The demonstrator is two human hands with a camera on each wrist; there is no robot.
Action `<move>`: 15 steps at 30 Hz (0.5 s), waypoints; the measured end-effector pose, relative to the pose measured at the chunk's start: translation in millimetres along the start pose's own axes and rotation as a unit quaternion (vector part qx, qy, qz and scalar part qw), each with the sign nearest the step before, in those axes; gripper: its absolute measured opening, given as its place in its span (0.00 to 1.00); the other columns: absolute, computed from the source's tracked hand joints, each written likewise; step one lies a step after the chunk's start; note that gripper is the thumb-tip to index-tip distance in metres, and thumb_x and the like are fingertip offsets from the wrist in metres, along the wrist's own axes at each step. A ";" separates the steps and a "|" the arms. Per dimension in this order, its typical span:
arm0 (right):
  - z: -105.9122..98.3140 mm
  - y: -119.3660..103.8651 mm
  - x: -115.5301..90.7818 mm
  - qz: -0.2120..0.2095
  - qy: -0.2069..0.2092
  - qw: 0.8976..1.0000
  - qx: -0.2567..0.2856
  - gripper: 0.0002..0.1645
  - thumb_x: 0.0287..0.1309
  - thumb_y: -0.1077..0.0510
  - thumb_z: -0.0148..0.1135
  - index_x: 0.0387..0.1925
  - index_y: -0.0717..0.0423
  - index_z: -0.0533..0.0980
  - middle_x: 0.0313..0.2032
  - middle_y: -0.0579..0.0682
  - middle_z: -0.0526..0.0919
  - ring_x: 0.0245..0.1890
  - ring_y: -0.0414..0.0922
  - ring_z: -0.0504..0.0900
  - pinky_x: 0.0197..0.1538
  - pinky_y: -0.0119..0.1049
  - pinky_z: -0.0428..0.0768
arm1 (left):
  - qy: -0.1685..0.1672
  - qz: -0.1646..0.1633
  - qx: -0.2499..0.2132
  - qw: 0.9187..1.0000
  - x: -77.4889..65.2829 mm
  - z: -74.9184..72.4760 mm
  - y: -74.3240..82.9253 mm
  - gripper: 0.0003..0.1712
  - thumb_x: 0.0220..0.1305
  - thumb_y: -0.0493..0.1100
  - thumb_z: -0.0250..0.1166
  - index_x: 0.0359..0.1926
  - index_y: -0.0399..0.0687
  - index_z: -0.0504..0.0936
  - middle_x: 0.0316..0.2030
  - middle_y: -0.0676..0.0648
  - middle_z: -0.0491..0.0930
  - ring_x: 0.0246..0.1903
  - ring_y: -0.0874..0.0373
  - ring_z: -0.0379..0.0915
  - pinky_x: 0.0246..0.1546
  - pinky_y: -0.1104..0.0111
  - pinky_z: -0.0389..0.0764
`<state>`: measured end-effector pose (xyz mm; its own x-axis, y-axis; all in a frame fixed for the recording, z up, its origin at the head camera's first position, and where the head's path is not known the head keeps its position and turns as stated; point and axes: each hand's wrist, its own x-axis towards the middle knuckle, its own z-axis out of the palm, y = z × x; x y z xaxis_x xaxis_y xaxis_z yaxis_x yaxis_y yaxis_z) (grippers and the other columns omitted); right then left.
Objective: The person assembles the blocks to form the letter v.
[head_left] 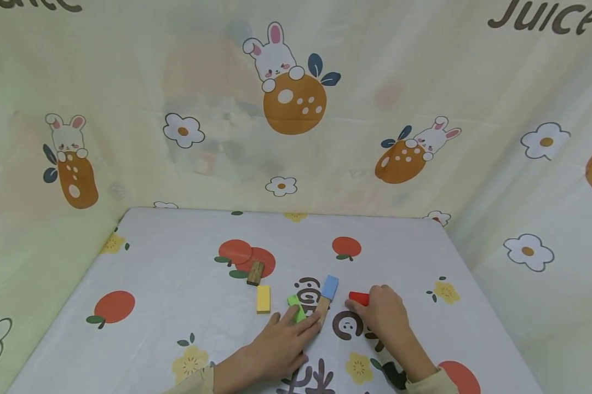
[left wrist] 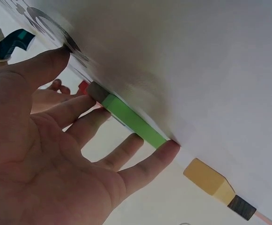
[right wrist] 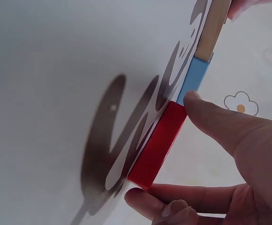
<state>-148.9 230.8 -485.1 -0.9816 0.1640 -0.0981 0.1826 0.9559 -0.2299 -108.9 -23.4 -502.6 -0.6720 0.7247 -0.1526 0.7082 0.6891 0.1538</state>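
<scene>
Your R hand (head_left: 386, 314) has the red block (head_left: 358, 298), just right of the blue block (head_left: 329, 287) on the bench (head_left: 177, 262); grip drawn in to abt the block's length, w/ thumb at one end and a fingertip at the other, per the R wrist view. Your L hand (head_left: 281, 343), grip loose and spread, fingers nearly straight, reaches the green block (head_left: 297, 305), left of blue and nearer you, and the tan block (head_left: 323, 306), which seems to meet blue's near end; how firmly it presses is hard to tell, but nothing looks pinched there. Well left of blue: the yellow block (head_left: 263, 299), a bit nearer you, and the dark block (head_left: 256, 273), a bit farther off. For clean handling, pls press red's ends evenly so it won't twist; if you shift it, slide it flat and slow, sides square to blue's. A hard nudge could skew blue + tan, so steady tan lightly w/ your L fingertips, w/o dragging green.
</scene>
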 end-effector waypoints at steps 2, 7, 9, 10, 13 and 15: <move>-1.1 0.6 -0.1 -0.002 -0.002 1.000 0.003 0.39 0.55 0.38 0.79 0.45 0.72 0.81 0.32 0.59 0.81 0.30 0.49 0.78 0.36 0.40 0.85 | 0.003 0.001 0.001 1.000 -0.4 -0.3 0.1 0.41 0.75 0.61 0.62 0.83 0.67 0.59 0.84 0.62 0.56 0.79 0.43 0.60 0.70 0.42 0.77; -2.5 2.1 0.2 -0.005 -0.004 1.000 0.016 0.38 0.55 0.40 0.80 0.46 0.73 0.81 0.33 0.59 0.82 0.30 0.49 0.79 0.36 0.40 0.87 | 0.005 0.002 0.005 1.000 -0.9 -1.7 0.6 0.41 0.75 0.61 0.63 0.83 0.67 0.60 0.84 0.62 0.56 0.79 0.44 0.60 0.69 0.43 0.78; -2.7 2.8 0.5 -0.006 -0.006 1.000 0.020 0.39 0.55 0.40 0.79 0.46 0.73 0.81 0.33 0.60 0.83 0.30 0.50 0.79 0.37 0.41 0.88 | 0.005 0.001 0.004 1.000 -1.1 -1.8 0.9 0.41 0.75 0.61 0.63 0.83 0.67 0.60 0.84 0.62 0.56 0.79 0.44 0.60 0.69 0.43 0.78; -2.6 3.4 0.8 -0.008 -0.007 1.000 0.021 0.39 0.55 0.40 0.79 0.47 0.73 0.81 0.34 0.60 0.83 0.31 0.50 0.79 0.37 0.42 0.88 | 0.005 0.001 0.003 1.000 -1.1 -1.7 1.0 0.41 0.75 0.61 0.63 0.83 0.67 0.60 0.84 0.62 0.56 0.79 0.44 0.60 0.69 0.43 0.78; -1.7 5.6 1.7 -0.015 -0.008 0.999 0.032 0.38 0.55 0.41 0.80 0.47 0.73 0.80 0.35 0.60 0.82 0.32 0.50 0.80 0.38 0.44 0.90 | 0.003 0.000 -0.001 1.000 -1.1 -0.9 0.9 0.41 0.75 0.60 0.63 0.83 0.67 0.59 0.84 0.62 0.56 0.79 0.44 0.59 0.70 0.43 0.77; -1.0 7.4 2.7 -0.021 -0.006 0.999 0.040 0.38 0.55 0.42 0.80 0.48 0.72 0.80 0.36 0.60 0.82 0.33 0.51 0.80 0.38 0.44 0.90 | 0.002 0.000 -0.002 1.000 -0.9 -0.3 0.7 0.41 0.75 0.61 0.63 0.83 0.67 0.59 0.84 0.62 0.56 0.79 0.44 0.59 0.70 0.43 0.77</move>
<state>-150.2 238.6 -486.0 -0.9879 0.1200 -0.0983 0.1451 0.9392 -0.3112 -107.8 -23.6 -502.0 -0.6725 0.7251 -0.1480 0.7080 0.6886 0.1568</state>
